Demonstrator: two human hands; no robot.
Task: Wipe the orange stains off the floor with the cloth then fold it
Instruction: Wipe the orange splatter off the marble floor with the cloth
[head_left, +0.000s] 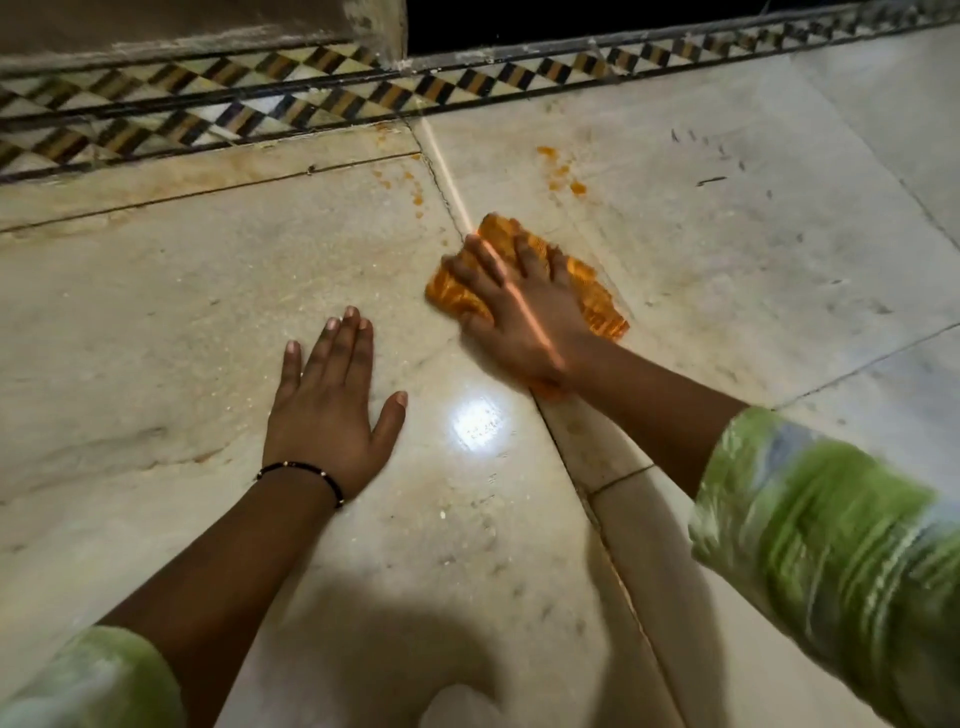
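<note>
Head view: right hand (519, 317) presses spread fingers onto the orange cloth (597, 306) on the floor (156, 312), just short of the orange stains (569, 179). Left hand (332, 415) lies flat beside it, fingers straight. Patterned border (311, 104) edges the far side; marble slabs (831, 130) stretch rightward.

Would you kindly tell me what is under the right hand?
The orange cloth lies under the right hand, its edges showing around the fingers. The floor beneath the cloth, and any stain there, is covered.

The floor (727, 260) is pale polished stone, glossy under the lamp's glare. The cloth (597, 301) is ribbed orange fabric. The far border (208, 109) looks like inlaid tile.
</note>
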